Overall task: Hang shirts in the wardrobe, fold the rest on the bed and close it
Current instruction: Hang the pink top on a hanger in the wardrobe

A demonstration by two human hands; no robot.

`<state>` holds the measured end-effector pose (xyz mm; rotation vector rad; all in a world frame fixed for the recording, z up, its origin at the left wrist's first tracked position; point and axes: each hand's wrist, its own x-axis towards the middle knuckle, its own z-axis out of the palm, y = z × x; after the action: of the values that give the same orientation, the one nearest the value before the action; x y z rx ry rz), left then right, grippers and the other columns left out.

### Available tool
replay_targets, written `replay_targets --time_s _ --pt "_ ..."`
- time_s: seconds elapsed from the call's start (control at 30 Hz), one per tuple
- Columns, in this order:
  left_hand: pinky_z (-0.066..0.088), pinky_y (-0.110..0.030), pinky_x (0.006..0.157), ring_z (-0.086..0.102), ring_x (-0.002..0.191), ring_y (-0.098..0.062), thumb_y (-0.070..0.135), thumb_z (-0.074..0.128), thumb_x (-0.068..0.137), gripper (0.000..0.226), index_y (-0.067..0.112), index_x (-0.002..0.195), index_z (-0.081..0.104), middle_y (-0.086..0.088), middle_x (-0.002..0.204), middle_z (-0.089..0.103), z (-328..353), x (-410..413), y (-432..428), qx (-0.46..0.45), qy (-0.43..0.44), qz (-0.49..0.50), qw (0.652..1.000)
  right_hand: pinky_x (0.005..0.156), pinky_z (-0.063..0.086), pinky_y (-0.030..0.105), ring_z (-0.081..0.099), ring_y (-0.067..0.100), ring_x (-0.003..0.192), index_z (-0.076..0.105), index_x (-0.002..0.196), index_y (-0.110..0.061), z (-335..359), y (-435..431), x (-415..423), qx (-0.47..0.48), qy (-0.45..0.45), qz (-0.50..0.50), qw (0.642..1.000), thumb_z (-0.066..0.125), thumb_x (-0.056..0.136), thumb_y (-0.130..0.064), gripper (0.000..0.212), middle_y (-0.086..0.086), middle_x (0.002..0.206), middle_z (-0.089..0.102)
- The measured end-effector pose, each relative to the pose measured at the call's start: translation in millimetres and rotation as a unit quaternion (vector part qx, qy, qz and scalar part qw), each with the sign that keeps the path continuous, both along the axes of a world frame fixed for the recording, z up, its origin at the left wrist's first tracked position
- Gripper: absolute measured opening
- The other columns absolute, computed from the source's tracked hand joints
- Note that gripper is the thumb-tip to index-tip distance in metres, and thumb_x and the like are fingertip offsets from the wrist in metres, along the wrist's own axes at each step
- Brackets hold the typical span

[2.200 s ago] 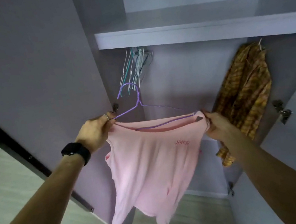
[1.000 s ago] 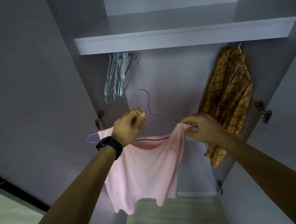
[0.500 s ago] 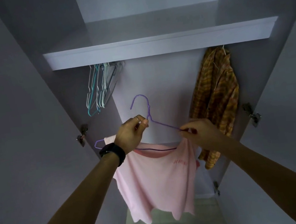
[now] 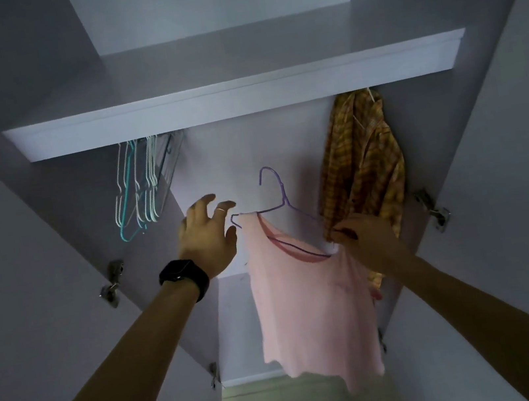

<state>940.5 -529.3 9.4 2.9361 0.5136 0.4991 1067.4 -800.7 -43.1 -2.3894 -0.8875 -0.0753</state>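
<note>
A pink shirt [image 4: 310, 300] hangs on a purple wire hanger [image 4: 277, 194] inside the open wardrobe. My right hand [image 4: 364, 236] pinches the hanger's right end together with the shirt's shoulder. Just left of the hanger's other end, my left hand [image 4: 207, 233] is off it, fingers spread, with a black watch on the wrist. The hook points up, below the shelf [image 4: 233, 101]. The rail is hidden behind the shelf.
A yellow plaid shirt [image 4: 363, 167] hangs at the right, right behind my right hand. Several empty white and teal hangers [image 4: 137, 192] hang at the left. Both wardrobe doors stand open at the sides, with hinges [image 4: 111, 283] showing.
My left hand has let go of the hanger's neck and opened. The hanger and pink shirt moved right and tilted, held only by my right hand. The view tilted upward.
</note>
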Motion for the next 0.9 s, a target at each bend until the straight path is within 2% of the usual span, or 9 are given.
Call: replay_targets --time_s 0.1,0.2,0.27,0.33,0.37,0.5,0.63,0.77,0.9 --pt "0.025 -0.062 0.114 0.026 0.145 -0.041 0.02 0.065 0.09 0.061 0.019 0.148 0.045 -0.019 0.16 0.023 24 19 4 0.086 -0.105 -0.061 0.989 0.067 0.041 0.02 0.062 0.022 0.081 0.073 0.099 -0.007 7 7 2 -0.012 -0.003 -0.056 0.998 0.059 0.1 -0.02 0.019 0.008 0.091 0.07" --pt "0.008 -0.063 0.117 0.011 0.152 -0.037 0.028 0.059 0.093 0.073 0.025 0.158 0.025 -0.015 0.166 0.01 50 44 9 0.165 -0.167 -0.108 0.966 0.058 0.035 0.006 0.057 0.018 0.07 0.071 0.087 -0.012 12 14 4 0.009 -0.018 -0.108 0.994 0.058 0.099 -0.015 0.018 -0.001 0.08 0.065" --pt "0.001 -0.061 0.118 0.004 0.153 -0.032 0.036 0.053 0.094 0.078 0.027 0.16 0.013 -0.012 0.167 0.003 67 66 12 0.2 -0.186 -0.119 0.955 0.056 0.034 0.011 0.056 0.018 0.071 0.073 0.092 -0.009 15 19 9 0.003 -0.033 -0.141 0.99 0.057 0.1 -0.018 0.019 0.002 0.085 0.069" --pt "-0.002 -0.061 0.118 0.002 0.154 -0.031 0.043 0.046 0.096 0.077 0.026 0.16 0.007 -0.01 0.167 0.001 78 90 14 0.217 -0.197 -0.12 0.949 0.065 0.046 0.03 0.062 0.025 0.08 0.075 0.102 -0.008 19 25 18 0.001 -0.037 -0.172 0.984 0.056 0.1 -0.021 0.023 0.009 0.096 0.072" --pt "-0.002 -0.062 0.118 0.001 0.154 -0.03 0.046 0.041 0.098 0.075 0.026 0.16 0.005 -0.01 0.167 0.0 80 102 15 0.213 -0.198 -0.115 0.95 0.067 0.046 0.032 0.064 0.027 0.084 0.074 0.106 -0.009 21 28 24 0.001 -0.037 -0.187 0.982 0.056 0.1 -0.022 0.024 0.01 0.1 0.073" --pt "-0.007 -0.064 0.116 -0.006 0.154 -0.028 0.054 0.026 0.101 0.072 0.025 0.16 -0.003 -0.007 0.167 -0.007 65 136 19 0.215 -0.223 -0.082 0.947 0.07 0.046 0.03 0.067 0.031 0.091 0.074 0.107 -0.012 24 33 54 0.021 -0.038 -0.232 0.972 0.059 0.098 -0.023 0.021 0.01 0.104 0.073" --pt "-0.019 -0.059 0.113 -0.003 0.153 -0.028 0.054 0.026 0.102 0.069 0.026 0.16 0.002 -0.007 0.167 -0.002 51 159 28 0.256 -0.298 -0.083 0.916 0.072 0.045 0.03 0.067 0.036 0.095 0.076 0.104 -0.012 14 39 89 0.038 -0.041 -0.268 0.962 0.061 0.096 -0.022 0.019 0.014 0.101 0.074" --pt "-0.018 -0.058 0.115 0.0 0.154 -0.028 0.054 0.025 0.103 0.066 0.027 0.16 0.005 -0.007 0.167 0.001 40 178 37 0.288 -0.376 -0.074 0.878 0.081 0.05 0.035 0.066 0.037 0.1 0.076 0.104 -0.017 -3 45 123 0.032 -0.058 -0.298 0.952 0.06 0.096 -0.026 0.02 0.013 0.103 0.074" --pt "-0.015 -0.059 0.115 -0.002 0.154 -0.028 0.054 0.023 0.101 0.068 0.027 0.16 0.002 -0.007 0.167 -0.002 39 182 37 0.3 -0.401 -0.069 0.863 0.081 0.052 0.037 0.066 0.038 0.097 0.074 0.099 -0.014 -12 45 147 0.019 -0.08 -0.325 0.942 0.057 0.097 -0.03 0.023 0.015 0.101 0.073"
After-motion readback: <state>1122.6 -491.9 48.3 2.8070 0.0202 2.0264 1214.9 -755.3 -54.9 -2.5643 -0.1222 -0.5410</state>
